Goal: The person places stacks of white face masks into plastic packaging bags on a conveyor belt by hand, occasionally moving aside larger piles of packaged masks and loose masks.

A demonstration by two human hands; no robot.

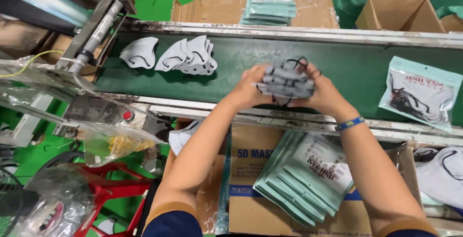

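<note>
Both my hands press together a stack of grey folded face masks with black ear loops, held above the dark green conveyor belt. My left hand grips the stack's left side and my right hand grips its right side; a blue band sits on my right wrist. Several more grey masks lie fanned out on the belt to the left, with a single mask beside them. A filled pale green mask pouch lies on the belt at the right.
A pile of empty pale green pouches rests on a cardboard box below my arms. More pouches and cartons stand beyond the belt. A machine arm sits at the left, loose masks at the lower right.
</note>
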